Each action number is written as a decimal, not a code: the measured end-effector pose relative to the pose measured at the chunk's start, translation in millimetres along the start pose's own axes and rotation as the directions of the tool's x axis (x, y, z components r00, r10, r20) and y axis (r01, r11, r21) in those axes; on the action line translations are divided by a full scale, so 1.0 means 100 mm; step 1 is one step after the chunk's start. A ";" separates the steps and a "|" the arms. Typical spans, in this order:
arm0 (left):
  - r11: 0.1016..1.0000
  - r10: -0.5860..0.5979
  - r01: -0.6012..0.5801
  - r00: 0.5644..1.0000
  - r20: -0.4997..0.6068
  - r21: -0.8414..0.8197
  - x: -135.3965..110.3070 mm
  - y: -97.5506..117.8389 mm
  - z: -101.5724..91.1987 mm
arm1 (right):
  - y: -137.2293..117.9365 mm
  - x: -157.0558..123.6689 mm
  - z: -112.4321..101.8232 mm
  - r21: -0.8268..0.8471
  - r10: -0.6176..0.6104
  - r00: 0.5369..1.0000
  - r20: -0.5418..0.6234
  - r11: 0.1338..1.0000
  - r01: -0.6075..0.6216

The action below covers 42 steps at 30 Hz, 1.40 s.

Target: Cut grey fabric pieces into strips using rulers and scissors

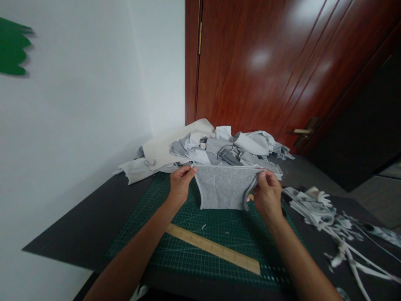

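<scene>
So the grey cloth (224, 188) is up over the far half of the mat (188, 259), left hand (180, 182) pinching one top corner, right hand (268, 192) pinching the other. Looks like felt to me: light, soft, kinda grippy, nothing fragile. Right edge curls a bit, so I'd say those top corners are the spot to grab. Ruler (216, 246) lies on the mat, fabric pile (213, 148) just beyond it.
</scene>
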<state>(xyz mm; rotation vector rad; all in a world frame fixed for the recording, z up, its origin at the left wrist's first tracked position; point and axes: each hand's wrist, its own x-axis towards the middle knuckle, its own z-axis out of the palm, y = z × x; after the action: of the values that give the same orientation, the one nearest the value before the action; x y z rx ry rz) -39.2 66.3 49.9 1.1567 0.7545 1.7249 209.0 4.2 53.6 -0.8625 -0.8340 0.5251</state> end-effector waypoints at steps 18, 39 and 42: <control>0.985 0.150 -0.149 0.989 -0.003 0.089 -0.02 0.03 -0.05 | 0.10 0.06 -0.09 -0.126 0.010 0.997 0.072 0.992 -0.001; 0.992 -0.129 0.125 0.971 0.200 0.030 0.13 0.09 -0.18 | -0.03 0.07 -0.08 -0.173 -0.081 0.996 0.026 0.981 0.085; 0.982 -0.160 0.125 0.949 0.272 0.140 0.12 0.10 -0.20 | -0.09 0.08 -0.09 -0.265 -0.083 0.994 0.071 0.959 0.099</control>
<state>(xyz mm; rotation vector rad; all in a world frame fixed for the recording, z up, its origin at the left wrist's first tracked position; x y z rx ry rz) -62.8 73.1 55.3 1.3621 0.7541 1.3724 221.5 0.9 61.2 -1.0552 -1.0103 0.3619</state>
